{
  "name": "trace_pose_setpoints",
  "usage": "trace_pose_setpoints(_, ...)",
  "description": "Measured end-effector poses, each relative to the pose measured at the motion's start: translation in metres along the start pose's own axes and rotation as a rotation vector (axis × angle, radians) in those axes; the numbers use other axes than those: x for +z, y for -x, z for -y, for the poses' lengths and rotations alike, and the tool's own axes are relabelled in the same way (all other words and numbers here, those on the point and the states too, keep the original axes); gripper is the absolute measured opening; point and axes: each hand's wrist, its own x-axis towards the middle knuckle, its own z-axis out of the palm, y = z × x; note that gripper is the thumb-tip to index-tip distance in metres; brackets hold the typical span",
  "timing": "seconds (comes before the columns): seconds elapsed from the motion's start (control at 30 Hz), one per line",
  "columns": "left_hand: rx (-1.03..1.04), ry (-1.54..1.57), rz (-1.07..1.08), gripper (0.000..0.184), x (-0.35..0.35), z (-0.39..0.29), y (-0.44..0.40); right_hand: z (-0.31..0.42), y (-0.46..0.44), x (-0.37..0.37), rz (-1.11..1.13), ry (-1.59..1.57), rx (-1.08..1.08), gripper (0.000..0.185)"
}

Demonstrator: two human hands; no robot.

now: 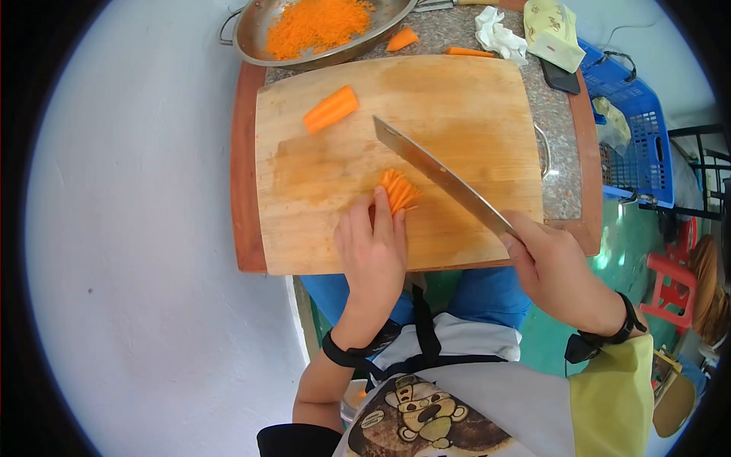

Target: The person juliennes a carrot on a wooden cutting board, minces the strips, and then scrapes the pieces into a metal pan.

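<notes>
With my right hand (544,263) I grip the handle of a cleaver (445,177), its blade slanting up and left over the cutting board (472,99). My left hand (373,244) rests on the board, its fingertips pressed against a small bunch of carrot strips (398,190). The blade is to the right of the strips, apart from them. Farther up the board lies a peeled carrot piece (332,109). Whether the left fingers pinch the strips or only press on them is partly hidden.
Beyond the board stands a metal pan (304,59) with shredded carrot (320,27). Near it lie a carrot end (402,39) and a carrot stick (470,52). Crumpled tissue (500,34), a tissue pack (552,32) and a phone (560,76) are at upper right. A wall (145,228) borders the left side.
</notes>
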Motion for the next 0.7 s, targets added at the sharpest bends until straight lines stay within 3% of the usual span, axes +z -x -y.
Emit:
trace_pose_setpoints(0.17, 0.105, -0.017, 0.042, 0.034, -0.003, 0.020, -0.012, -0.003, 0.010, -0.004, 0.024, -0.095, 0.115, 0.011)
trace_pose_setpoints(0.5, 0.046, 0.108, 0.061, 0.035, -0.013, 0.022, -0.021, -0.012, 0.031, -0.005, -0.092, -0.183, 0.197, 0.005)
trace_pose_setpoints(0.7, 0.121, -0.051, 0.190, 0.022, -0.023, 0.019, -0.034, -0.022, 0.044, -0.003, -0.215, -0.155, 0.140, 0.005)
